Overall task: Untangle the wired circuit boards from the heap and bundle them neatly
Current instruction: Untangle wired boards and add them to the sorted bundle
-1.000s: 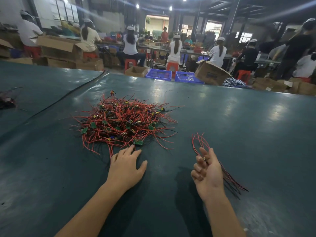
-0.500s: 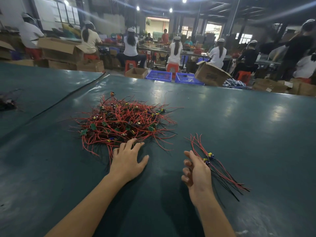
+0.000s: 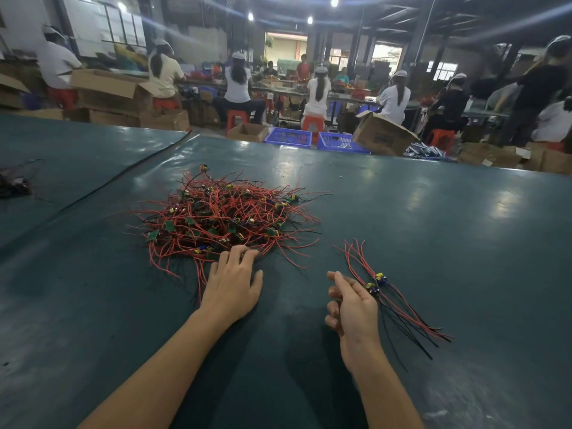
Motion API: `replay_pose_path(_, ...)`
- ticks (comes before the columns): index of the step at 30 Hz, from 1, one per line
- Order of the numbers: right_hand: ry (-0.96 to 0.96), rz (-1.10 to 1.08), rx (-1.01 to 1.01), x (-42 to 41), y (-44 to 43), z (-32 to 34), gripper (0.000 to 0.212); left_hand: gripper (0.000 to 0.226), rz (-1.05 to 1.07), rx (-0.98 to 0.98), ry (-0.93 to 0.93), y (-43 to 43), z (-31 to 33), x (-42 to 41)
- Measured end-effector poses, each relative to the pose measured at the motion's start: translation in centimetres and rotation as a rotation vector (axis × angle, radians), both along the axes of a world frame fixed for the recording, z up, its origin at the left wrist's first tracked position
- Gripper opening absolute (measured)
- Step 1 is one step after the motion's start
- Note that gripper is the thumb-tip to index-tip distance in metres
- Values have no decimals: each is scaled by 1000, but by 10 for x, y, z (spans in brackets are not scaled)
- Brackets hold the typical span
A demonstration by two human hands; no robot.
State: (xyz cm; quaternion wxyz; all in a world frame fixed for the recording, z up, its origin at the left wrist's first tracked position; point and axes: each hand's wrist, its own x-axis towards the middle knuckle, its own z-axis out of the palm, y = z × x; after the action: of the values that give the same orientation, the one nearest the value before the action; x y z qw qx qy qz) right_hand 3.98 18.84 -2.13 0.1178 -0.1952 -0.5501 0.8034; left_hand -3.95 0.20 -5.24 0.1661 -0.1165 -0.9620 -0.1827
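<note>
A heap of small green circuit boards with tangled red and black wires (image 3: 223, 218) lies on the dark green table (image 3: 433, 227). My left hand (image 3: 232, 284) rests palm down at the heap's near edge, its fingertips touching the nearest wires and a board. To the right, a small sorted bundle of wired boards (image 3: 379, 281) lies flat, its wires trailing toward me. My right hand (image 3: 351, 303) hovers just left of that bundle, fingers loosely curled and holding nothing.
A dark clump of wires (image 3: 14, 182) lies at the far left edge. Beyond the table's far edge stand cardboard boxes (image 3: 382, 134), blue crates (image 3: 289, 138) and several seated people at benches.
My right hand has let go of the small bundle and drawn left, leaving it on the table. My left hand has slid forward until its fingertips reach the heap.
</note>
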Motion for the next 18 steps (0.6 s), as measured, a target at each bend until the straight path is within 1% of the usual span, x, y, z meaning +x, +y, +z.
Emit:
replay_pose_path(4,3,-2,21,1,0,-2,13,44,15,-27,-18,3,5,-10)
replay_pose_path(9,11,-4,23,0,0,-4,12,36,64,-5,53,3,5,-11)
replay_pose_path(14,19,2,60,3,-1,-6,13,42,131,-16,6,-3,1,-7)
replay_pose_path(18,9,3,128,5,-5,-6,16,41,86,-16,45,-6,1,0)
